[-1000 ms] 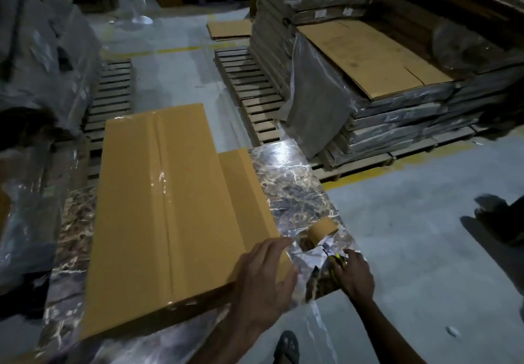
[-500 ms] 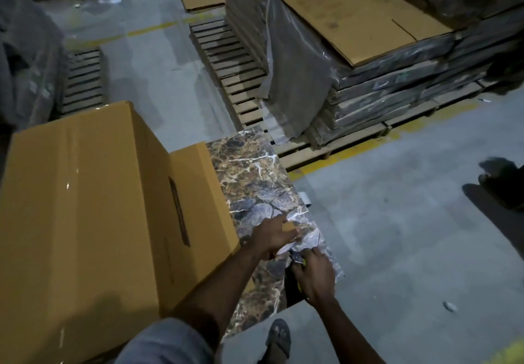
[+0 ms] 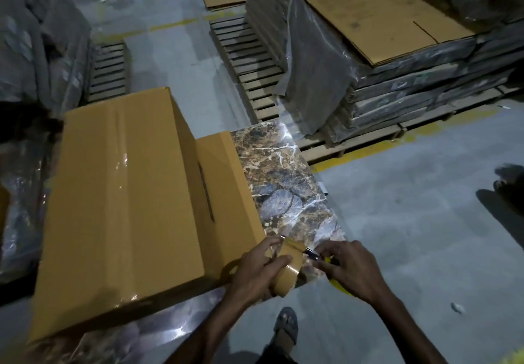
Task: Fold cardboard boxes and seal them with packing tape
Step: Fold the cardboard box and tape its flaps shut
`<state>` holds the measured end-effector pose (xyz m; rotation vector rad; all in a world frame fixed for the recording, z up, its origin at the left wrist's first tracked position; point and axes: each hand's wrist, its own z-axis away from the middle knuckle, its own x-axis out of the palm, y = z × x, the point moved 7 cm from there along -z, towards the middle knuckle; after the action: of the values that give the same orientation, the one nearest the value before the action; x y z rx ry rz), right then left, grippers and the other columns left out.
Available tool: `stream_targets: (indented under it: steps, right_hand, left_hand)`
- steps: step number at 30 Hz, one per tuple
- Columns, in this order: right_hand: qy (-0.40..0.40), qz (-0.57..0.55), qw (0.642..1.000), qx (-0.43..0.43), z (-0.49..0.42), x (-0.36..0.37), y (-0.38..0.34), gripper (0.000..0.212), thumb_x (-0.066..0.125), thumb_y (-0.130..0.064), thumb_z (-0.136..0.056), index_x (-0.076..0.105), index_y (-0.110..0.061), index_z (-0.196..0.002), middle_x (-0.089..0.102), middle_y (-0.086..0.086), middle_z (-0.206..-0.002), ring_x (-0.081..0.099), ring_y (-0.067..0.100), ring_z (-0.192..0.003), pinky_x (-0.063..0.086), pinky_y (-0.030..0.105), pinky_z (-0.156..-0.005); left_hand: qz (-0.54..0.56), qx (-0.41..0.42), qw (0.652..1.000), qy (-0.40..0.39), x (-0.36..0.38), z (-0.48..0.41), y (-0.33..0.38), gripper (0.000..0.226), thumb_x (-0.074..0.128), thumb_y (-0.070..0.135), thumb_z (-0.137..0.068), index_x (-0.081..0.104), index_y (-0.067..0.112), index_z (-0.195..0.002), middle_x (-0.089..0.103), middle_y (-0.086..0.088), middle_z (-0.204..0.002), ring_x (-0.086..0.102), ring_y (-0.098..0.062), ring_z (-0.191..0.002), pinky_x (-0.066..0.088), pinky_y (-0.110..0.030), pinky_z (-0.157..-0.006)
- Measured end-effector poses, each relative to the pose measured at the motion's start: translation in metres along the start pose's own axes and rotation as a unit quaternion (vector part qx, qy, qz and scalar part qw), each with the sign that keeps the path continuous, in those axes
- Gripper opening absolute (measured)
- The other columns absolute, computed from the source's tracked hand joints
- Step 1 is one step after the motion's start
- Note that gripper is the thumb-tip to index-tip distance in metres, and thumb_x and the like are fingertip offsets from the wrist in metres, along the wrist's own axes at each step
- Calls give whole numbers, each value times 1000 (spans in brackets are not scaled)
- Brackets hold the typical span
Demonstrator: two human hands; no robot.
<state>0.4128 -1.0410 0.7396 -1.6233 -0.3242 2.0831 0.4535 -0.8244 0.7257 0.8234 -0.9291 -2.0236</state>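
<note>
While the left hand point(image 3: 255, 274) has its grip clamped round the tape roll point(image 3: 287, 271) at the near right corner of the box point(image 3: 122, 207), the right hand point(image 3: 354, 270) pinches a cutter point(image 3: 312, 254) against the roll; the box runs lengthwise away, left hand nearer.

my box point(image 3: 119, 202): plain tan-yellow, glossy clear strip down the middle. tape point(image 3: 292, 275): same tan. cutter point(image 3: 312, 255): silver tip, yellow body. bench point(image 3: 283, 182): brown-grey marble print, white veins. floor point(image 3: 411, 221): grey, yellow lines. sheets point(image 3: 374, 9): flat brown, under greyish wrap point(image 3: 312, 74).
</note>
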Motion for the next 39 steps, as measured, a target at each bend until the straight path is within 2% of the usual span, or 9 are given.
stream_targets:
  steps: [8,11,16,18,21,27,32,36,39]
  right_hand:
    - [-14,58,990,-125,94,-47,-176,13,77,-44,-89,75,-51,-100,67,-25,-70,60,-3,-70,37,14,-55]
    - [5,105,984,-144,126,-43,-227,18,76,-47,-88,73,-53,-104,60,-27,-63,56,-5,-62,34,14,-52]
    - [88,203,964,-150,171,1,-301,35,94,-35,-65,74,-48,-90,68,-15,-61,63,9,-51,22,19,-41]
    - [107,212,959,-151,185,23,-320,38,96,-32,-62,75,-47,-90,68,-12,-60,64,14,-49,30,23,-39]
    - [128,209,958,-149,199,44,-338,41,93,-34,-68,74,-48,-102,73,-11,-68,68,19,-55,44,28,-40]
    - [171,241,941,-163,208,64,-365,37,90,-25,-73,76,-34,-107,76,-3,-77,69,29,-58,44,28,-44]
    - [202,235,926,-216,203,61,-368,45,92,-13,-67,78,-23,-109,76,-1,-78,65,26,-54,40,25,-43]
    - [258,215,935,-110,173,23,-335,24,81,-20,-87,77,-21,-110,69,2,-64,31,15,-41,12,13,-50]
    - [292,118,949,-14,138,2,-275,11,73,-30,-93,79,-26,-102,75,8,-76,58,30,-59,26,24,-54]
  left_hand:
    - [138,53,981,123,-77,121,-25,37,65,65,-70,69,47,-101,73,15,-96,69,-21,-96,54,-50,-86]
    - [125,84,982,115,-110,165,-21,20,59,54,-80,69,51,-96,72,21,-95,68,-7,-93,54,-44,-91]
    - [89,60,987,120,-168,223,-56,10,61,44,-98,71,41,-97,70,15,-90,69,-15,-83,59,-51,-81]
    - [80,44,989,120,-187,240,-71,10,62,41,-98,72,40,-96,73,12,-89,69,-13,-81,59,-47,-77]
    - [127,1,984,124,-208,258,-90,8,69,38,-94,75,34,-93,76,6,-88,71,-18,-85,56,-37,-73]
    - [95,12,979,178,-231,280,-86,23,67,48,-87,73,26,-90,74,0,-83,73,-25,-82,61,-55,-76]
    - [138,11,970,201,-232,276,-85,15,70,28,-96,72,19,-84,71,4,-70,68,-7,-61,52,-22,-53]
    - [162,13,963,216,-221,276,-100,20,73,31,-92,71,22,-74,70,4,-71,64,-18,-71,49,-32,-71]
    - [172,28,956,235,-220,280,-105,22,73,33,-92,72,22,-73,73,4,-75,65,-18,-72,49,-33,-71]
